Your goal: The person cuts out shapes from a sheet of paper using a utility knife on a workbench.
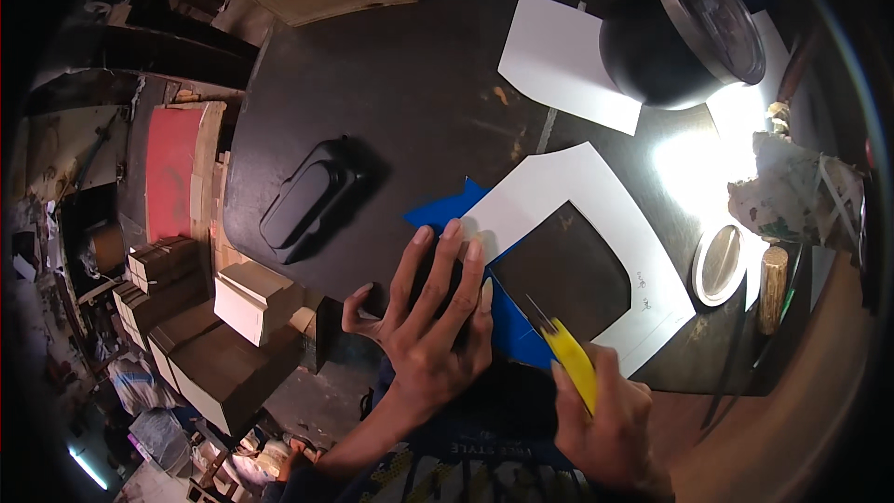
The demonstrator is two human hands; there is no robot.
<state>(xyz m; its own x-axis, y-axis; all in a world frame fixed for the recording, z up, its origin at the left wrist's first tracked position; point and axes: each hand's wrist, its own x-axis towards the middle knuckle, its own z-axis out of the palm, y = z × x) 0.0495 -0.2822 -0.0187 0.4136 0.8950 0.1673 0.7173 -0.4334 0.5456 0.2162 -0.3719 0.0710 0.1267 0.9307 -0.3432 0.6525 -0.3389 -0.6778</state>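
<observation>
My left hand point(428, 335) lies with spread fingers, the fingertips pressing on the edge of a white card template point(652, 293) and a blue sheet point(524, 331) partly beneath it. The template is a bent frame with a large opening through which the dark table shows. In my right hand point(610, 419) is a yellow utility knife point(572, 361), its thin blade extended and pointing up-left over the opening, near the blue sheet's edge. Whether the blade touches anything, I cannot tell. Part of the blue sheet is hidden under my left hand.
A black oblong case point(312, 196) sits on the dark table point(400, 84) to the left. Farther off are a white sheet point(559, 65) and a black round object with a silver rim point(643, 47). At right stand a white-rimmed disc point(720, 265) and a wooden cylinder point(773, 289). Cardboard boxes point(219, 359) are stacked lower left.
</observation>
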